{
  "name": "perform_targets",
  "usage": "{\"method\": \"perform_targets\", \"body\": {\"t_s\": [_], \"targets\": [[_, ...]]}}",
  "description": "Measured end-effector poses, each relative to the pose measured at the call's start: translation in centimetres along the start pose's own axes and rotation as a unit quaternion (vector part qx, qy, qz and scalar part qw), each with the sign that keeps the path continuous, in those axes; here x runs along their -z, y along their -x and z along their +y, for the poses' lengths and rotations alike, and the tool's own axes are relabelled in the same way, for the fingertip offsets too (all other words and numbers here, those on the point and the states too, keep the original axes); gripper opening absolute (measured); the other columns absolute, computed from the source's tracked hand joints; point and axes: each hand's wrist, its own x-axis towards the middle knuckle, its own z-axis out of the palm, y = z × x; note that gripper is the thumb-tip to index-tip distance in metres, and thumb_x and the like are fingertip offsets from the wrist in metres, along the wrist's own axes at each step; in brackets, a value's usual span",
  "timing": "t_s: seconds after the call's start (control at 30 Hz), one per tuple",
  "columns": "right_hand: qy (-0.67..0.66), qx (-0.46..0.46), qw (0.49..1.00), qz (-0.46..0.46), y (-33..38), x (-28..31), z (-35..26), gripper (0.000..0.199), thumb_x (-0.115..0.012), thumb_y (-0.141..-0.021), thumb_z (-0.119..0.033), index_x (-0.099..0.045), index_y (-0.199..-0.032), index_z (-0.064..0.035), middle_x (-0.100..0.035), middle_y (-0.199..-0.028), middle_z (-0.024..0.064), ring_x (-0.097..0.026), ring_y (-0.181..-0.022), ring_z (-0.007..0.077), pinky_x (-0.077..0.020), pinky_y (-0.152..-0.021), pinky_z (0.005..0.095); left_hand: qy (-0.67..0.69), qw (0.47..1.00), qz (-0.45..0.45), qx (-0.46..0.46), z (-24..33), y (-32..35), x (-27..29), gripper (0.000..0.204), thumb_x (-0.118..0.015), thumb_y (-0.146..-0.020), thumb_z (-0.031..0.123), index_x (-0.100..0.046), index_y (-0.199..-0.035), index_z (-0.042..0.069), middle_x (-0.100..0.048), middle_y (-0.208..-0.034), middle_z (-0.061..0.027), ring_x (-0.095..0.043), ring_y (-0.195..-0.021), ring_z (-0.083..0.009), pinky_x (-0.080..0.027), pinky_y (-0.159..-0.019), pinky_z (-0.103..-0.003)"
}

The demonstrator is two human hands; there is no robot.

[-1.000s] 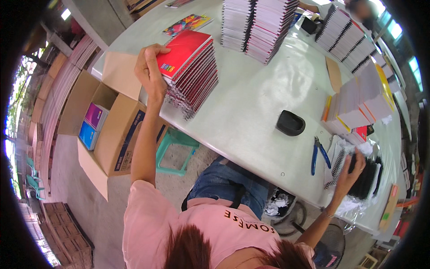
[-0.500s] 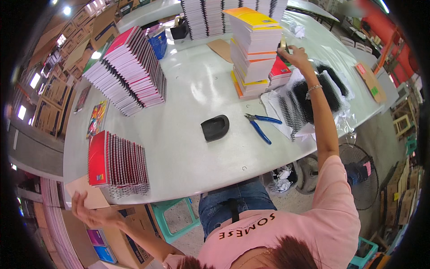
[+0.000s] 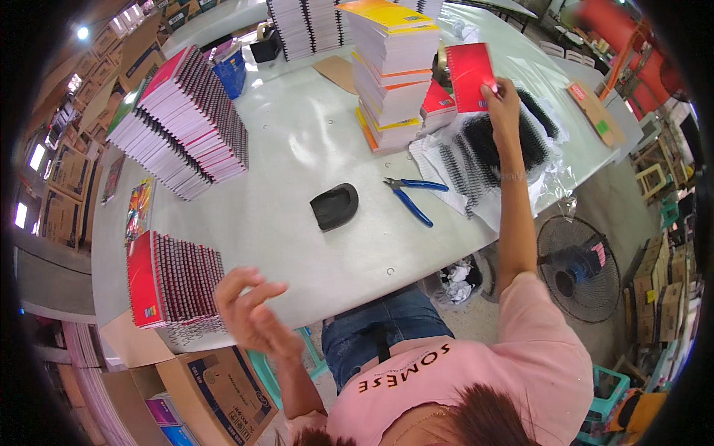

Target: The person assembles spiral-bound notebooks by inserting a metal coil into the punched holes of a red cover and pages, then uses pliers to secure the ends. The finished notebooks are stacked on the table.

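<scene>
My right hand [image 3: 506,104] pinches a red notebook [image 3: 468,74] by its lower right corner. The notebook is up in the air, its cover facing me. Below it lie black spiral binding coils [image 3: 476,152] on plastic wrap. Just left of it rises a tall stack of unbound yellow- and orange-edged books [image 3: 390,74], with a low pile of red ones [image 3: 437,104] alongside. My left hand [image 3: 259,308] hangs over the table's front edge, open and holding nothing, fingers spread. Nearest to it is a stack of red spiral notebooks [image 3: 178,279], coils sticking out.
Blue-handled cutters [image 3: 413,197] and a black curved pad [image 3: 335,207] lie mid-table. Taller spiral notebook stacks [image 3: 197,111] stand at the left, others [image 3: 305,30] at the back. A cardboard box [image 3: 219,394] sits below the left edge, a fan [image 3: 576,267] on the right.
My right hand has lifted the red notebook up from beside the yellow stack. My left hand has moved right, away from the small spiral stack's front. The whole view has shifted slightly.
</scene>
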Motion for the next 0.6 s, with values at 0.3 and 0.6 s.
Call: {"method": "perform_targets", "body": {"t_s": [0.3, 0.6], "targets": [[-0.304, -0.220, 0.853, -0.364, 22.1, -1.0, -13.2, 0.037, -0.069, -0.091, -0.011, -0.052, -0.122, -0.0044, -0.054, -0.118, 0.0070, -0.052, -0.112, 0.0179, -0.0423, -0.099, 0.0338, 0.269, 0.901, -0.172, 0.295, 1.7, 1.0, -10.6, 0.036, -0.065, -0.094, 0.009, -0.055, -0.128, -0.001, -0.064, -0.111, -0.0137, -0.056, -0.113, -0.0230, -0.045, -0.098, -0.036], [0.330, 0.075, 0.927, -0.162, 4.9, 5.7, 1.0, 0.036, -0.071, -0.088, -0.016, -0.059, -0.119, -0.0022, -0.059, -0.116, 0.0157, -0.058, -0.108, 0.0335, -0.0484, -0.091, 0.0436, -0.184, 0.916, -0.340, 0.110, -0.7, -1.1, -1.4, 0.021, -0.058, -0.093, 0.004, -0.058, -0.114, -0.001, -0.061, -0.107, -0.0141, -0.057, -0.109, -0.0298, -0.036, -0.106, -0.038]]}}
